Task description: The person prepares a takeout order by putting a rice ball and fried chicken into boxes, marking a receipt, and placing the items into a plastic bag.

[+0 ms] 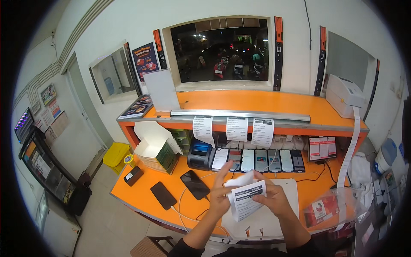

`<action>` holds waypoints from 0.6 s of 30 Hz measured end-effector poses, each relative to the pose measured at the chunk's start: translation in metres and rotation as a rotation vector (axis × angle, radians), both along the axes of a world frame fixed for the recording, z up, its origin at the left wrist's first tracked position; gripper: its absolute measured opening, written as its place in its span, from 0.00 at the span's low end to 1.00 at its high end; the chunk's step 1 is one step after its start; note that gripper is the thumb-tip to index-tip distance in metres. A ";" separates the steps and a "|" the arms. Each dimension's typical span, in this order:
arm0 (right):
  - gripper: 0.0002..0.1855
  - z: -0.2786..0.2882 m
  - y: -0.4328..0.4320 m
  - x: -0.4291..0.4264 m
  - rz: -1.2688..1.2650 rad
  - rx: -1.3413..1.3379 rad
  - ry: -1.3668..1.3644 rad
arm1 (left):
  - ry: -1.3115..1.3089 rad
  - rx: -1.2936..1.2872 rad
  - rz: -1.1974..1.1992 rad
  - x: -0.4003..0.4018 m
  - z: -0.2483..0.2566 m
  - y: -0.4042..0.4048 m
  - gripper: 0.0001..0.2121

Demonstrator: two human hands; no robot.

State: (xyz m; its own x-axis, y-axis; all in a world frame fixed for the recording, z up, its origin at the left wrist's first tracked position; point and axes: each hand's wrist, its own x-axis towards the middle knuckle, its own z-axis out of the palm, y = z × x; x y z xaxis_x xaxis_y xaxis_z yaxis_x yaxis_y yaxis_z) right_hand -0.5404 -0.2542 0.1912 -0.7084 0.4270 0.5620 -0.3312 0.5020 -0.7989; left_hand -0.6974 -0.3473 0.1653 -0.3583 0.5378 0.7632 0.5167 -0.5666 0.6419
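Both my hands are around a folded printed paper receipt, held up above the near edge of the orange counter. My right hand pinches its right side, the thumb lying across the printed front. At the left edge, my left hand grips the paper, with one finger stretched upward. A second flap of the paper stands up behind the printed face. Beneath my hands lie large sheets of white paper or card, partly covered by my arms. Three printed receipts hang from a metal rail ahead.
Several phones stand in a row beside a black receipt printer. Two dark phones with cables lie at left, near stacked cartons. A white label printer trails a long paper strip at right, past a tablet.
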 end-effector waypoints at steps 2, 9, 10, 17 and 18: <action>0.12 -0.015 -0.005 -0.005 0.151 -0.654 0.029 | 0.052 -0.019 0.037 0.011 0.006 -0.002 0.09; 0.07 -0.029 -0.007 -0.019 -0.040 -0.753 0.087 | -0.887 0.033 -0.555 0.022 -0.014 -0.010 0.19; 0.08 -0.033 -0.007 -0.021 -0.072 -0.720 0.074 | -0.718 -0.204 -0.421 0.024 -0.018 -0.012 0.17; 0.28 -0.039 0.012 -0.026 -0.179 -0.331 0.227 | -0.584 -0.401 -0.113 -0.003 -0.018 -0.011 0.09; 0.34 -0.033 0.020 -0.020 -0.171 -0.278 0.152 | -0.462 -0.512 -0.106 -0.008 -0.014 -0.015 0.10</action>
State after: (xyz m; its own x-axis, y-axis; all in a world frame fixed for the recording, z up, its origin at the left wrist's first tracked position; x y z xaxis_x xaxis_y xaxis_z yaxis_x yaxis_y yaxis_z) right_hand -0.5605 -0.2339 0.1585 -0.5312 0.6835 0.5007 -0.3865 0.3304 -0.8611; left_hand -0.7054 -0.3621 0.1512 -0.5105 0.8395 0.1862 0.0849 -0.1663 0.9824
